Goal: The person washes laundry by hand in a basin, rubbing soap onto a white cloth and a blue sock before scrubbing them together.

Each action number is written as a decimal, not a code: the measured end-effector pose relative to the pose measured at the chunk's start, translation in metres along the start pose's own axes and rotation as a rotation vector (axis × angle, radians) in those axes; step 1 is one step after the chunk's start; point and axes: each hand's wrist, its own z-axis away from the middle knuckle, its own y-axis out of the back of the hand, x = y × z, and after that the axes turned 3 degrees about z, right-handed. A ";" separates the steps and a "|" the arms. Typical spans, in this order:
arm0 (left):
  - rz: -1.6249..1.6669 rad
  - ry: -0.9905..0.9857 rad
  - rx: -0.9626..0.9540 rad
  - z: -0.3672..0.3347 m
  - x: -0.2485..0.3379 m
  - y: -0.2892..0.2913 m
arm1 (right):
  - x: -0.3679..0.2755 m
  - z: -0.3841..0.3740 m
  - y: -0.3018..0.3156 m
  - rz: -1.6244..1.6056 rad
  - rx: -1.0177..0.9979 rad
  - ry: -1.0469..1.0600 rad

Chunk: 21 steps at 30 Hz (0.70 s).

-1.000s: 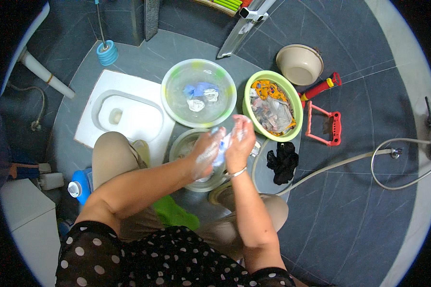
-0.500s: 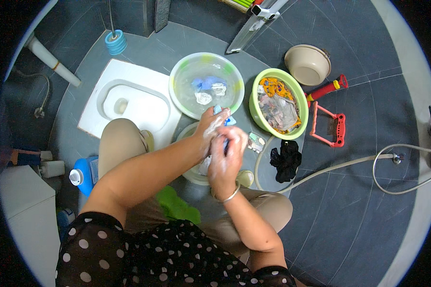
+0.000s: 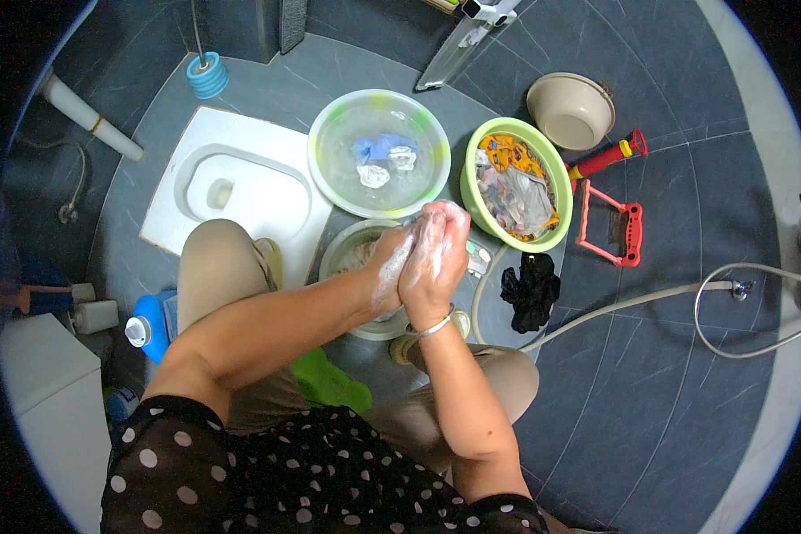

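Note:
Both hands are coated in white suds and pressed together over a small basin [image 3: 327, 256] in front of me. My left hand [image 3: 388, 271] is closed against the palm side of my right hand [image 3: 438, 258], whose fingers curl over the top. Whatever lies between them is hidden. Beneath, the small basin holds whitish cloth, partly covered by my hands. Just beyond stands a wide translucent basin [image 3: 331, 133] of water, with a blue cloth [image 3: 392, 144] and white cloths [image 3: 373, 176] in it. A small pale green and white item [image 3: 478, 256] lies right of my hands.
Right of the basins is a green tub [image 3: 468, 189] of wet laundry [image 3: 518, 182]. Near it are a black crumpled item [image 3: 531, 289], a hose [image 3: 632, 303], a beige basin [image 3: 568, 107] and a red-framed tool [image 3: 630, 236]. A squat toilet [image 3: 173, 200] and blue bottle [image 3: 151, 327] are left.
The blurred rubbing hands have come together into a tight clasp, the right one slightly farther away and to the right. The light blue cloth that poked out between them is now hidden.

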 end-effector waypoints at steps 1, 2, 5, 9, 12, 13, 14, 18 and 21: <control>-0.082 -0.051 -0.045 0.005 0.000 0.000 | 0.000 -0.002 0.000 -0.050 -0.009 -0.116; -0.164 -0.102 -0.092 0.009 0.000 -0.004 | 0.001 -0.004 0.000 -0.021 -0.001 -0.069; -0.223 0.042 0.273 0.030 0.010 -0.034 | 0.022 -0.009 0.003 -0.165 0.008 -0.178; -0.189 -0.014 0.187 0.021 -0.001 -0.018 | 0.043 -0.021 0.006 -0.193 0.066 -0.208; -0.275 -0.032 0.101 0.033 -0.003 -0.029 | 0.053 -0.021 0.014 -0.284 0.032 -0.323; -0.274 -0.035 0.096 0.034 -0.001 -0.030 | 0.059 -0.019 0.014 -0.313 0.024 -0.374; -0.243 -0.022 0.109 0.034 0.001 -0.031 | 0.062 -0.016 0.013 -0.324 0.025 -0.400; -0.145 -0.112 0.144 0.020 0.011 -0.019 | 0.060 -0.008 0.010 -0.569 0.023 -0.606; -0.031 -0.209 0.204 0.008 0.016 -0.015 | 0.037 0.002 0.006 -0.392 -0.030 -0.521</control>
